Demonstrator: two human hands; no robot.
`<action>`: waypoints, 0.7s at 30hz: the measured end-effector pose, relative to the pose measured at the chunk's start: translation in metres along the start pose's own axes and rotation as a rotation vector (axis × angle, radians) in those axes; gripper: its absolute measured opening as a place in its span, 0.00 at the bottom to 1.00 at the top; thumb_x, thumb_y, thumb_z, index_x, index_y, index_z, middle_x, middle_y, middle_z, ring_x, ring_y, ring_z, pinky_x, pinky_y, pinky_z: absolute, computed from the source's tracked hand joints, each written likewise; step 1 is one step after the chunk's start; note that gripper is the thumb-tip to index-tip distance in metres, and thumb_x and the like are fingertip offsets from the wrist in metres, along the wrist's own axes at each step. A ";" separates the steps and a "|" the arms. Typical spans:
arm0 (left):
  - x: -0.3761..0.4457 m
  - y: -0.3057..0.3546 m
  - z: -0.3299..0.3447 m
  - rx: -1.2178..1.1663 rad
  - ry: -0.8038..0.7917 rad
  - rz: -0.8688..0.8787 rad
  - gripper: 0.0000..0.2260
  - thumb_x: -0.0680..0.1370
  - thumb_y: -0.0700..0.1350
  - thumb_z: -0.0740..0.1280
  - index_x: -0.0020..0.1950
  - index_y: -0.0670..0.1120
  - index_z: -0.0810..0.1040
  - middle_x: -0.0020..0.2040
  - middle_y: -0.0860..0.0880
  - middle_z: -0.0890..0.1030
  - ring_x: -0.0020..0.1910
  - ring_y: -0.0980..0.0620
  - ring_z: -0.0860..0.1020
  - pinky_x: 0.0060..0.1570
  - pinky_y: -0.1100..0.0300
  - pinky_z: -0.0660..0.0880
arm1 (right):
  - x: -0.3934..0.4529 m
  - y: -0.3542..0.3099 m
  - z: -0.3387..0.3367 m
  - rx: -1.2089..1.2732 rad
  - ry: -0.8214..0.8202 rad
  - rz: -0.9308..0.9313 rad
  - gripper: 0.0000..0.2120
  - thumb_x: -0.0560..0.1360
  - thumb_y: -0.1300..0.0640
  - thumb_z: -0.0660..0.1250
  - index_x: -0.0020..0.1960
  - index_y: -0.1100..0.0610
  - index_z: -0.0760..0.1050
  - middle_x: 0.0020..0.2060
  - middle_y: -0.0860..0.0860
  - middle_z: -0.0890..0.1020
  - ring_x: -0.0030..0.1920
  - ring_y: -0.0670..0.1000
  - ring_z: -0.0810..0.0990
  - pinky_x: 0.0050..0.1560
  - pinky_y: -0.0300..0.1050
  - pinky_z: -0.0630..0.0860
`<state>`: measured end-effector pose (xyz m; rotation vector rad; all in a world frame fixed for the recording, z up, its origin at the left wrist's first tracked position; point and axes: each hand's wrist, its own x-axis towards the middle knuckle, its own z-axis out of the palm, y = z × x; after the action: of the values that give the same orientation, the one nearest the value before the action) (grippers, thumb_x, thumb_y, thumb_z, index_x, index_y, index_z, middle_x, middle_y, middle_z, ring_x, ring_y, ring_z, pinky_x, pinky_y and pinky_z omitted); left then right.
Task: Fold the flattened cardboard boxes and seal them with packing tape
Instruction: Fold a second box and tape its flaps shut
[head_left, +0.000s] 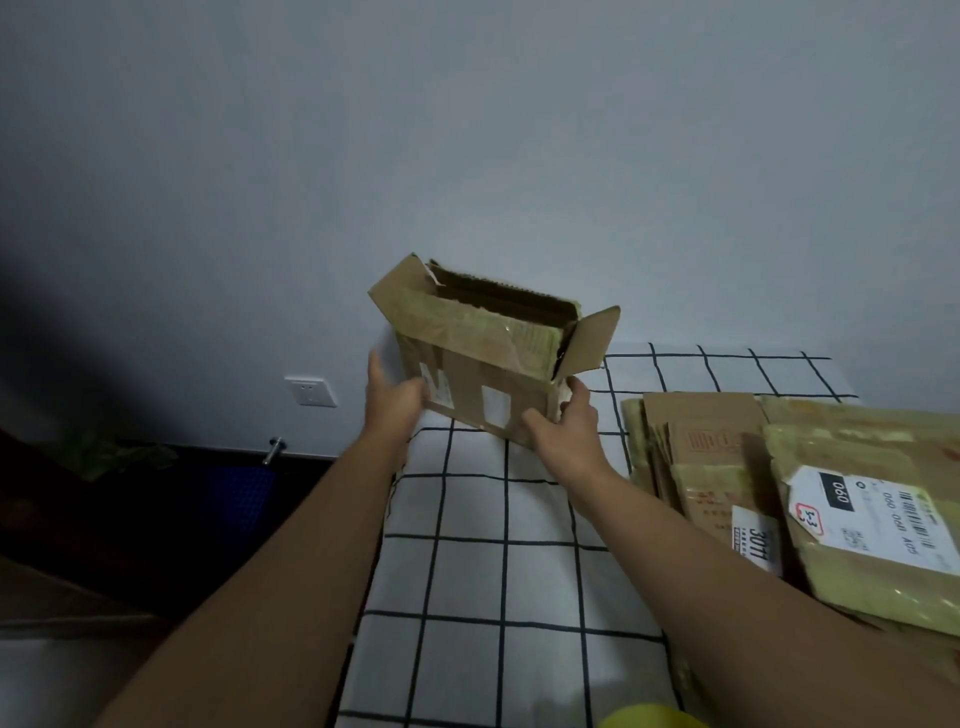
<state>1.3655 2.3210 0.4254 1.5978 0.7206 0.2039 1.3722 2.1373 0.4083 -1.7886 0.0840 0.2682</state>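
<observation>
Opened box (483, 358) held up between my two hands

My left hand (395, 397) and right hand (569, 426) grip its lower corners — flattened boxes (810, 483) stacked right.

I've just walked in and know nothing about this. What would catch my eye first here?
An opened-up cardboard box, flaps up, is held in the middle by the left hand and right hand above a white cloth with a black grid. At the right lies a stack of flattened boxes with white shipping labels.
</observation>
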 end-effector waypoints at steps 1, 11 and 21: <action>0.005 0.005 0.001 -0.024 -0.057 0.007 0.34 0.77 0.33 0.61 0.79 0.54 0.54 0.74 0.48 0.67 0.70 0.47 0.69 0.60 0.60 0.69 | 0.004 0.000 0.000 -0.009 -0.010 -0.014 0.40 0.67 0.47 0.66 0.77 0.48 0.56 0.68 0.55 0.69 0.65 0.56 0.73 0.67 0.57 0.73; -0.002 0.024 0.068 -0.073 -0.212 0.214 0.28 0.77 0.31 0.64 0.74 0.50 0.63 0.62 0.55 0.73 0.54 0.61 0.74 0.39 0.73 0.73 | 0.064 -0.029 -0.091 -0.040 0.184 -0.048 0.23 0.79 0.53 0.64 0.72 0.54 0.65 0.61 0.51 0.77 0.60 0.53 0.76 0.58 0.49 0.72; 0.000 0.001 0.100 0.112 -0.342 0.209 0.34 0.79 0.32 0.61 0.78 0.57 0.53 0.49 0.67 0.71 0.46 0.63 0.75 0.37 0.75 0.73 | 0.090 -0.018 -0.109 -0.051 0.113 0.120 0.25 0.80 0.53 0.59 0.74 0.55 0.55 0.58 0.54 0.72 0.56 0.55 0.71 0.54 0.51 0.68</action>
<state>1.4185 2.2375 0.4085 1.7594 0.3053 0.0388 1.4784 2.0444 0.4283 -1.8513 0.2673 0.2565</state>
